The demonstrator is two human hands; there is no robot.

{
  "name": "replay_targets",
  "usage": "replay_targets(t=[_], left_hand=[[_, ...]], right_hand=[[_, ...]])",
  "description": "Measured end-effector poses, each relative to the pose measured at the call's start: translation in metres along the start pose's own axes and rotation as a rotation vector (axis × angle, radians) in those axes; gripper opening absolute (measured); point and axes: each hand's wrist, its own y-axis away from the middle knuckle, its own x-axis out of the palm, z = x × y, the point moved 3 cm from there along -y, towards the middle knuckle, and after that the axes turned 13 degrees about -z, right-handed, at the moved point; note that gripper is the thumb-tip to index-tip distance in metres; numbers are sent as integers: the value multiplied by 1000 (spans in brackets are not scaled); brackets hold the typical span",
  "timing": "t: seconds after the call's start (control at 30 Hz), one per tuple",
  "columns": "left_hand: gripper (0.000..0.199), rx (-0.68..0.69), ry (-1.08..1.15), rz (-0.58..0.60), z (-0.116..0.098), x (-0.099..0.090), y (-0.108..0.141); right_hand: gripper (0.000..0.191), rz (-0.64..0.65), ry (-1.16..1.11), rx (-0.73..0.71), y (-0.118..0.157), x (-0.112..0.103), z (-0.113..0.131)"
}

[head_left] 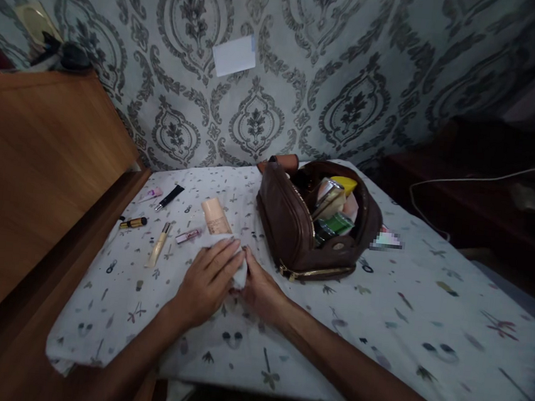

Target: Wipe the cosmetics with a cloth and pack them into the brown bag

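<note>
A white cloth or wipe (240,275) is bunched between my two hands over the table. My left hand (210,277) presses on it from above, its fingers together and curved over it. From the right, my right hand (261,288) grips the cloth's edge; whatever may be inside the cloth is hidden. Just beyond it lies a peach-coloured tube or bottle (216,214). Left of my hands are a small pink tube (188,236), a slim cream tube (159,245), a black tube (170,198), a gold-and-black tube (133,223) and a pink item (151,194).
An open brown toiletry bag (285,218) stands right of my hands, filled with packets, a yellow item and other things. A printed cloth (352,353) covers the table. A wooden cabinet (48,160) borders it on the left, patterned wallpaper behind. A white cable (487,177) runs at right.
</note>
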Motion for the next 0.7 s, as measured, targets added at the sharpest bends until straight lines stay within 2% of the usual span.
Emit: replay_targets(t=[0.1, 0.17, 0.27, 0.33, 0.47, 0.53, 0.6, 0.7], left_hand=[[51, -63, 30, -36, 15, -4, -15], [40, -152, 39, -90, 27, -7, -26], [29, -432, 147, -170, 44, -8, -36], [28, -633, 298, -200, 51, -1, -36], [27, -881, 592, -220, 54, 18, -24], [29, -944, 658, -223, 51, 23, -16], [29, -946, 632, -204, 44, 23, -8], [26, -815, 527, -126, 30, 17, 1]], right_hand=[[47, 8, -7, -5, 5, 0, 4], [50, 18, -14, -13, 8, -1, 7], [67, 66, 46, -54, 11, -3, 9], [71, 108, 112, -137, 12, -2, 10], [73, 108, 184, -288, 12, -2, 12], [83, 76, 166, -305, 10, -4, 13], [92, 4, 116, -304, 7, -7, 16], [88, -120, 52, -310, 1, -14, 20]])
